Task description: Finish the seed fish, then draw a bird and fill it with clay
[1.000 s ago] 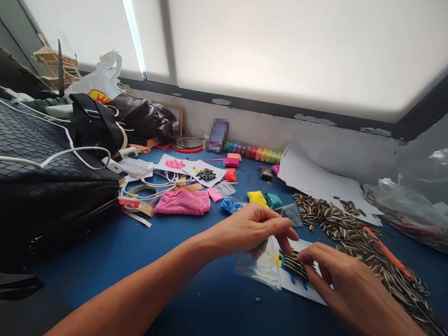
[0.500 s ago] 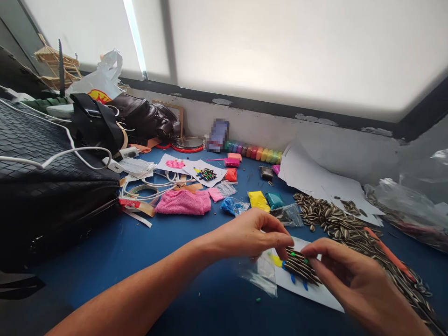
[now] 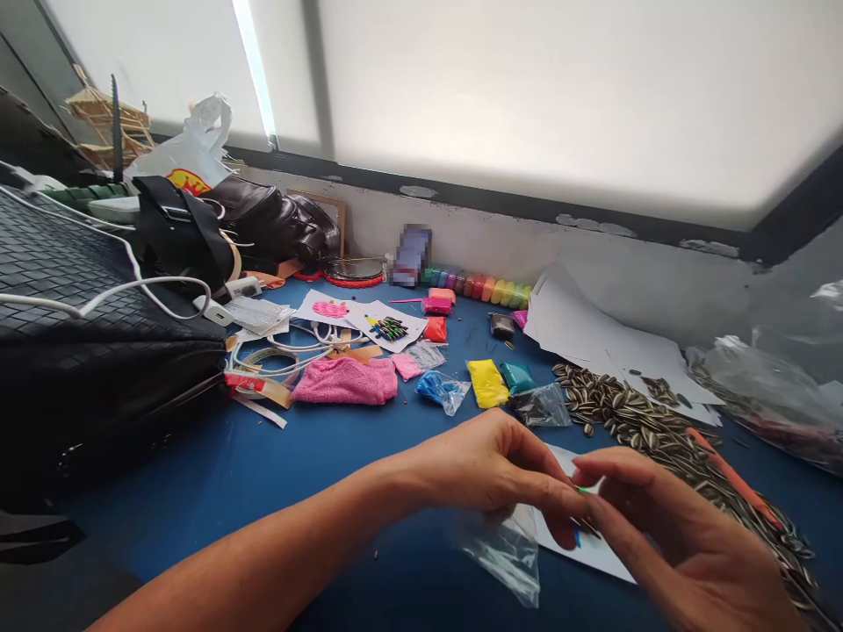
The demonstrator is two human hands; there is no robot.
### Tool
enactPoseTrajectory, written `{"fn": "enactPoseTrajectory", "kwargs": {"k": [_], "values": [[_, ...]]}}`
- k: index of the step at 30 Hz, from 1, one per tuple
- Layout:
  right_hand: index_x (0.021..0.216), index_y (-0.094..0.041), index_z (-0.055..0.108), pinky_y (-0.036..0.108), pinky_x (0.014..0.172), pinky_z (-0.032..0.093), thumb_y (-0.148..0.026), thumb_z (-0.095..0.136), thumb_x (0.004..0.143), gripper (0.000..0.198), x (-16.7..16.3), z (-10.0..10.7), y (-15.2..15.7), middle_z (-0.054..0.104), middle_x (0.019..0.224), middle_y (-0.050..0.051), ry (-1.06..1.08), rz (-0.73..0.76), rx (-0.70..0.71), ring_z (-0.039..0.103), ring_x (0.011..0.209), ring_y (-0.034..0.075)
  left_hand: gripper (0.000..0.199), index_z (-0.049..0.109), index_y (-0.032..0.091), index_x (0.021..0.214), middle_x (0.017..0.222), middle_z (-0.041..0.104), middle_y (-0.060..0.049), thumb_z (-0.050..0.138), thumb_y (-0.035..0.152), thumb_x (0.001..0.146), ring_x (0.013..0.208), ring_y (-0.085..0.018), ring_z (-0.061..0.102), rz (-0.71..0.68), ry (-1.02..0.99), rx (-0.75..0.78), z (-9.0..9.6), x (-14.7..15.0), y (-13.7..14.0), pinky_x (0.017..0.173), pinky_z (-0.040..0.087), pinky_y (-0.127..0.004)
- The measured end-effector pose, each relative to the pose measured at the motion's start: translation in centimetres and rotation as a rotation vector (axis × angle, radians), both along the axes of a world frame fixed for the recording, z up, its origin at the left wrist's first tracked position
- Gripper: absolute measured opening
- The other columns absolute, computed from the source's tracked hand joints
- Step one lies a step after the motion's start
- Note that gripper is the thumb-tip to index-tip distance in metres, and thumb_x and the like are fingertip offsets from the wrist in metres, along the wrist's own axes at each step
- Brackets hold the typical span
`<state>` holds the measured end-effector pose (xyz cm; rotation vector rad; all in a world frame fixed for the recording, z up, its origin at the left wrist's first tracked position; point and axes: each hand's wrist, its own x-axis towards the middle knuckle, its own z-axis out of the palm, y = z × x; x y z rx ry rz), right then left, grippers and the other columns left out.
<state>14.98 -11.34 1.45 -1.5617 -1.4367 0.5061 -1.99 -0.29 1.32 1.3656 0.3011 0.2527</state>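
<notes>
My left hand and my right hand meet fingertip to fingertip over a white sheet. A small bit of green clay shows at the right fingertips, where the left thumb and forefinger also close in. From under the left palm hangs a clear plastic bag, apparently gripped by the curled lower fingers. Striped sunflower seeds and a dab of blue clay on the sheet peek out below the fingers. Most of that seed design is hidden by my hands.
A heap of sunflower seeds and an orange-handled tool lie at right. Yellow, teal and blue clay packets sit ahead. Leftward are a pink cloth, finished-looking seed picture and black bag.
My left hand has moved right and slightly down to meet the right fingertips, carrying the plastic bag with it. The seed design is now mostly covered. My right hand has barely moved.
</notes>
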Motion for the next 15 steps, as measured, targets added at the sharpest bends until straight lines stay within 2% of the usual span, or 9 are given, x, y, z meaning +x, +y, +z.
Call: {"fn": "enactPoseTrajectory", "kwargs": {"k": [2,4,7,10,13,15], "values": [[0.098,-0.029,0.065,0.023,0.056,0.057,-0.04,0.066,0.084,0.018,0.4,0.0,0.0,0.068,0.086,0.003,0.015,-0.041,0.006,0.067,0.071,0.019,0.044,0.07,0.014,0.091,0.073,0.067,0.0,0.07,0.057,0.08,0.046,-0.004,0.039,0.01,-0.014,-0.01,0.2,0.0,0.1,0.042,0.031,-0.019],[0.09,-0.029,0.064,0.025,0.059,0.057,-0.038,0.061,0.087,0.01,0.9,0.2,0.1,0.067,0.088,0.003,0.028,-0.061,0.035,0.063,0.066,0.017,0.044,0.067,0.015,0.088,0.074,0.066,0.001,0.073,0.057,0.077,0.044,-0.004,0.041,0.056,-0.009,-0.004,0.3,0.0,0.3,0.041,0.031,-0.019],[0.078,-0.028,0.062,0.026,0.057,0.056,-0.037,0.056,0.09,0.016,1.3,0.6,0.3,0.065,0.085,0.004,0.037,-0.039,0.063,0.056,0.06,0.016,0.045,0.062,0.015,0.08,0.075,0.065,0.002,0.077,0.056,0.072,0.043,-0.003,0.041,0.131,0.01,0.013,0.4,-0.1,0.5,0.04,0.03,-0.018],[0.081,-0.028,0.064,0.027,0.056,0.055,-0.039,0.054,0.09,0.017,1.4,0.9,0.4,0.063,0.08,0.004,0.008,-0.001,0.041,0.056,0.061,0.018,0.045,0.064,0.014,0.078,0.076,0.066,0.0,0.066,0.059,0.082,0.043,-0.003,0.04,0.105,0.01,0.044,0.3,-0.1,0.5,0.041,0.031,-0.018],[0.072,-0.026,0.063,0.026,0.058,0.055,-0.041,0.057,0.089,0.024,1.7,0.9,0.6,0.064,0.078,0.003,-0.045,0.074,0.003,0.06,0.066,0.019,0.045,0.071,0.013,0.089,0.081,0.069,-0.002,0.057,0.056,0.09,0.043,-0.003,0.039,0.056,0.01,0.053,0.2,0.0,0.4,0.042,0.033,-0.019],[0.077,-0.026,0.064,0.026,0.063,0.057,-0.042,0.063,0.086,0.019,1.9,0.7,0.8,0.067,0.083,0.003,-0.099,0.106,-0.008,0.065,0.073,0.02,0.044,0.073,0.013,0.095,0.079,0.068,-0.001,0.058,0.054,0.09,0.044,-0.004,0.039,0.059,0.025,0.059,0.1,0.1,0.2,0.042,0.032,-0.019]]}}
